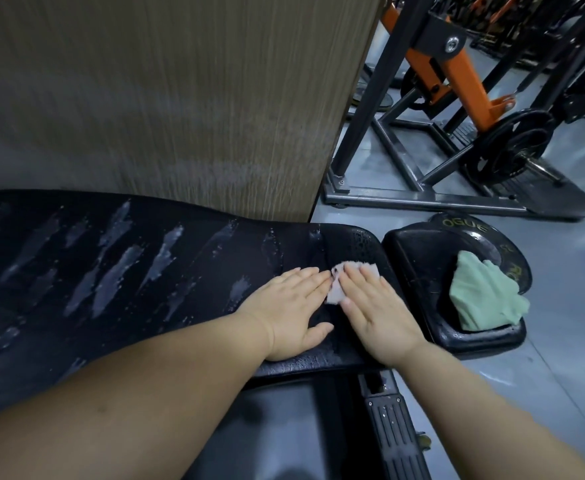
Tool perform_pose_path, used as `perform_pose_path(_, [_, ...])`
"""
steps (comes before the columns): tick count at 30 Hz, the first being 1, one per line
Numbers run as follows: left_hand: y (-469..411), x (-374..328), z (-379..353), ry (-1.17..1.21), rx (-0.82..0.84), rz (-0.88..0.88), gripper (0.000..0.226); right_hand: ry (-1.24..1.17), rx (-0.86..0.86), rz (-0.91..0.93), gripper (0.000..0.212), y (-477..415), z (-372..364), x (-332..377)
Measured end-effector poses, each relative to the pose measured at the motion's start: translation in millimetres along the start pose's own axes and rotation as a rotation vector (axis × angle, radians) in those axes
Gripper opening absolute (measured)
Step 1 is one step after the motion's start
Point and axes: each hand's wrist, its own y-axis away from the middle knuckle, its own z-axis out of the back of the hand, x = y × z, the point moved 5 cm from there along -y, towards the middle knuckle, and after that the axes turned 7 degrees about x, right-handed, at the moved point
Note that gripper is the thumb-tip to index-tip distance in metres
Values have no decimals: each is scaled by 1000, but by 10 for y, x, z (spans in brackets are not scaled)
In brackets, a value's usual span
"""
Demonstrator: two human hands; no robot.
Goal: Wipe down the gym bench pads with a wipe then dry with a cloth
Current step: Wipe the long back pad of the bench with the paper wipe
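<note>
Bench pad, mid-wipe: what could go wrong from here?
1. The wipe under the right hand is small, and wet streaks cover much of the long pad; it may smear rather than clean.
2. Both palms, the left hand too, press flat on the wet surface and could slip.
3. The green cloth lies on the seat pad at its edge; it could get damp or drop to the floor.

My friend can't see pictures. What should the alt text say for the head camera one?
The right hand presses a pale wipe flat onto a black bench pad streaked with wet marks, with the left hand flat beside it. A green cloth lies on a smaller black pad to the right. An orange and black weight machine stands behind.
</note>
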Motion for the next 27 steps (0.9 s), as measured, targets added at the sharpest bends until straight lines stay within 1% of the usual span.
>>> perform_pose_path(2, [-5, -1, -1, -1, -4, -3, 75, 17, 7, -25, 59, -243, 119, -3])
perform_pose_path(4, [-14, 5, -5, -7, -7, -6, 75, -3, -5, -48, 51, -470, 198, -30])
perform_pose_path(8, [-35, 19, -31, -18, 8, -9, 75, 10, -21, -111, 50, -874, 258, -128])
perform_pose_path(11, [-32, 15, -20, -31, 12, -11, 74, 13, -13, -125, 50, -986, 254, -144])
perform_pose_path(14, [13, -11, 5, -17, 29, -8, 71, -6, 28, -121, 51, -841, 206, -105])
perform_pose_path(19, [141, -83, 29, -3, 66, -42, 63, -60, 63, -88, 51, -225, 34, 21])
perform_pose_path(21, [260, -99, 36, 1, 79, -72, 62, -50, 67, -73, 55, 31, -44, 71])
perform_pose_path(24, [476, -87, 15, -11, 105, -108, 62, -30, 67, -29, 82, 395, -192, 163])
perform_pose_path(25, [536, -73, 5, -15, 116, -111, 62, -37, 70, -21, 85, 500, -246, 195])
perform_pose_path(27, [633, -41, -13, -17, 130, -120, 63, -63, 82, -8, 84, 670, -329, 272])
